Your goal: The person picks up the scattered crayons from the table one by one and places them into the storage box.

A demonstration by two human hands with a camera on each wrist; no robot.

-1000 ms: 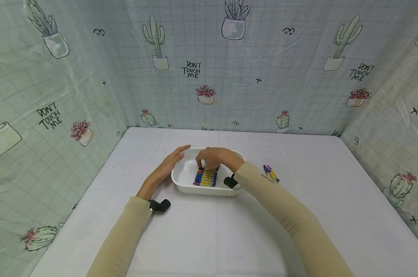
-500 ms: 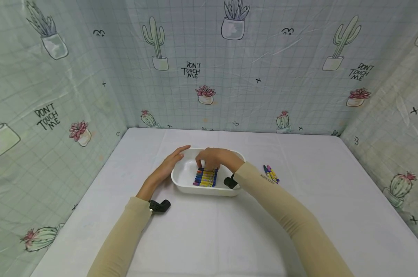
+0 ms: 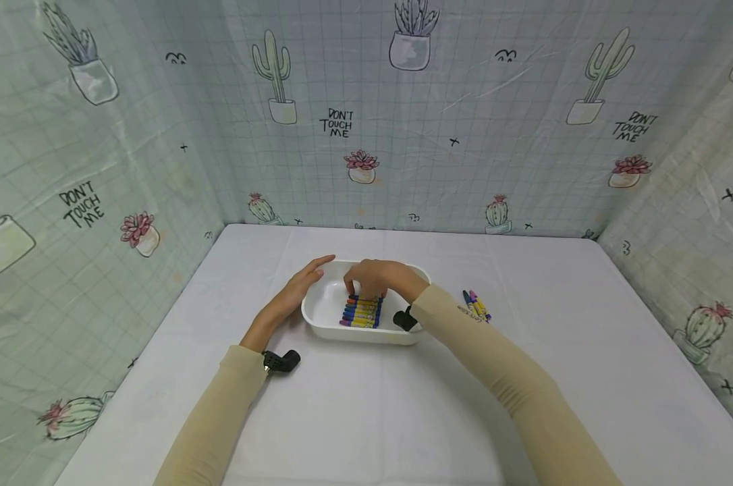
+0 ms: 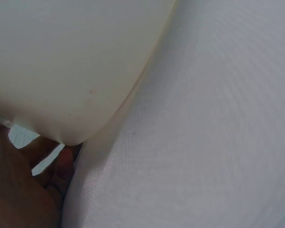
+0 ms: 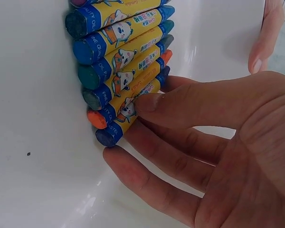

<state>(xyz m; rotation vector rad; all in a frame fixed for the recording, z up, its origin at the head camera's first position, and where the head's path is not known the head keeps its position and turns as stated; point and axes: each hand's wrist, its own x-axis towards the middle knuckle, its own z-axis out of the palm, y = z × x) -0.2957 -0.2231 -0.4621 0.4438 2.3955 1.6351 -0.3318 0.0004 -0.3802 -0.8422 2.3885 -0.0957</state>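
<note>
A white plastic tray [image 3: 324, 310] stands on the table. My left hand [image 3: 293, 291] holds its left end, the thumb over the rim and the fingers along the outer wall. Inside lies a row of oil pastels [image 3: 360, 316] side by side, yellow-wrapped with blue bands. My right hand [image 3: 371, 275] reaches in at the row's far end. Its thumb and fingers pinch a dark blue oil pastel [image 5: 109, 135], which lies against an orange oil pastel [image 5: 97, 119]. In the left wrist view the left hand [image 4: 19, 190] shows only partly beside the tray wall.
Several loose oil pastels [image 3: 476, 306] lie on the table [image 3: 543, 324], to the right of the tray and close to the right sleeve. A cactus-print cloth [image 3: 427, 169] hangs behind and at both sides.
</note>
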